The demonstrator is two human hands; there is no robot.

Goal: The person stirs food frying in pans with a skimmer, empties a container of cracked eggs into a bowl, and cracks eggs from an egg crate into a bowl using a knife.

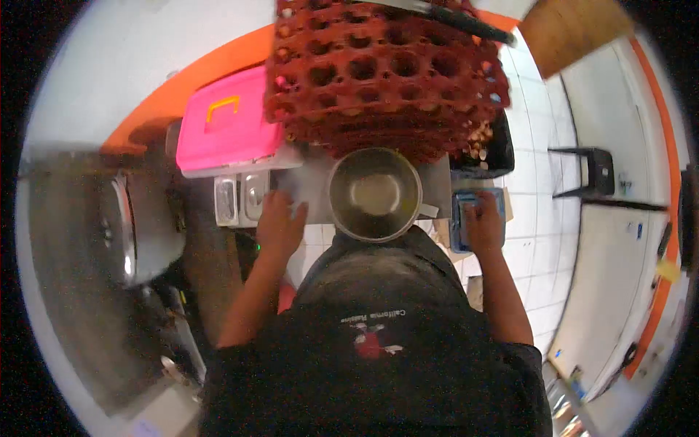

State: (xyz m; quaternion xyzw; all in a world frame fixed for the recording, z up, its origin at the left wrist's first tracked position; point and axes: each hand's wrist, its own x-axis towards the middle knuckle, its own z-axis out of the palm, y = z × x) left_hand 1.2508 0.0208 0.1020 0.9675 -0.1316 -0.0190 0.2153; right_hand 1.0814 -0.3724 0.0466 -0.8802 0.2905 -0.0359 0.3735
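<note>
A round steel bowl [376,195] stands at the table edge in front of my body, with a little yellowish shine at its bottom. My left hand [282,224] is to the left of the bowl, fingers apart and holding nothing visible, beside two small steel containers [240,198]. On the other side, my right hand [483,222] is over a blue plastic container [456,231]. Its fingers bend down and blur, so their grip is unclear. Behind the bowl rises a tall stack of dark red egg trays [378,80], its upper cups without eggs.
A pink-lidded box [226,127] with a yellow handle is left of the trays. To their right, a black crate [502,149] holds what look like eggshells. A knife-like tool with a black handle [473,25] lies atop the stack. A large metal pot [149,226] stands far left.
</note>
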